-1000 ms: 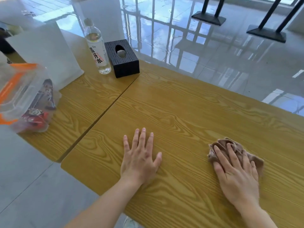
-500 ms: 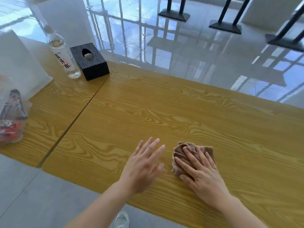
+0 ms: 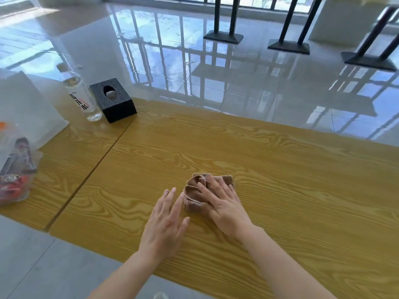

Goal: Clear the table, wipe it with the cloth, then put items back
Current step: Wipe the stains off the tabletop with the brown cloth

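A crumpled brown cloth (image 3: 195,190) lies on the wooden table (image 3: 280,169) near its front edge. My right hand (image 3: 224,203) presses flat on the cloth with straight, spread fingers and covers its right part. My left hand (image 3: 166,223) lies flat on the wood just left of the cloth, fingers straight, holding nothing. On the adjoining table to the left stand a water bottle (image 3: 79,98), a black tissue box (image 3: 113,100), a white paper bag (image 3: 28,111) and a clear plastic container (image 3: 15,169) with red packets inside.
A dark seam (image 3: 90,169) divides the two tabletops. Beyond the far table edge lies a glossy tiled floor with black table bases (image 3: 223,36) at the back. Grey floor shows below the front edge at the left.
My right hand has slid the cloth leftward across the table until it sits beside my left hand. The view has shifted to the right, so the items at the left appear farther left.
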A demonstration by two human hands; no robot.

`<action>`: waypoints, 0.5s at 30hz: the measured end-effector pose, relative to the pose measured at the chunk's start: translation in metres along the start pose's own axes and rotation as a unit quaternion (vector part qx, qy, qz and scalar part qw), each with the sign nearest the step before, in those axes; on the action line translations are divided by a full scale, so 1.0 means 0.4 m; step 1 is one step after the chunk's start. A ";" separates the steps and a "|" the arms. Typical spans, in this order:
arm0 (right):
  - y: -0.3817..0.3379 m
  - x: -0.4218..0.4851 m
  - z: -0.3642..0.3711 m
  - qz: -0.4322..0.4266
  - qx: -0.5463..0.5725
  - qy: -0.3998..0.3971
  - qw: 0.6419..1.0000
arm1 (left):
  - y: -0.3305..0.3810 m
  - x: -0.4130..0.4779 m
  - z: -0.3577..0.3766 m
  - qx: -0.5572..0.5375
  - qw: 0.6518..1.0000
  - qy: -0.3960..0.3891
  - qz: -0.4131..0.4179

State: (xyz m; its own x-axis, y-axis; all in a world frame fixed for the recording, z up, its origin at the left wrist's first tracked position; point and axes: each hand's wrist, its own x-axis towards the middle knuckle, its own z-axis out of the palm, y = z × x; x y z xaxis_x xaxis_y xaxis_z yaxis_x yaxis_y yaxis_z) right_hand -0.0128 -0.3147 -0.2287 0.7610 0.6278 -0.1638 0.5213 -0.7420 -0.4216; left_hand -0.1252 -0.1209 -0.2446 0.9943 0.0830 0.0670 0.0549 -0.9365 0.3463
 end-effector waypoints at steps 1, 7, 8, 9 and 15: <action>0.019 -0.020 0.002 0.029 0.017 0.031 0.999 | 0.012 0.007 0.001 0.018 1.000 0.005 0.022; 0.053 -0.046 0.041 -0.006 -0.088 0.053 0.995 | 0.084 0.129 0.052 0.076 0.994 -0.048 0.065; 0.057 -0.038 0.044 -0.023 -0.107 0.057 0.992 | 0.076 0.136 0.054 0.081 0.993 -0.067 0.060; 0.061 -0.032 0.049 -0.042 -0.129 0.063 0.989 | 0.065 0.133 0.057 0.085 0.992 -0.074 0.058; -0.054 0.041 0.103 -0.144 -0.172 0.050 0.973 | -0.055 0.009 0.039 0.111 0.993 -0.036 -0.026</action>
State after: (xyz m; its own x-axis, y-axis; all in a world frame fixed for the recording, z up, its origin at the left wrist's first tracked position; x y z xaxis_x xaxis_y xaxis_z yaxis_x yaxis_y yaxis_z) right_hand -0.0274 -0.2789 -0.2591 0.5885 0.8084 0.0116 0.8043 -0.5840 -0.1100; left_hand -0.1215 -0.1055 -0.2665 0.9931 0.1158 -0.0160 0.1169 -0.9844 0.1313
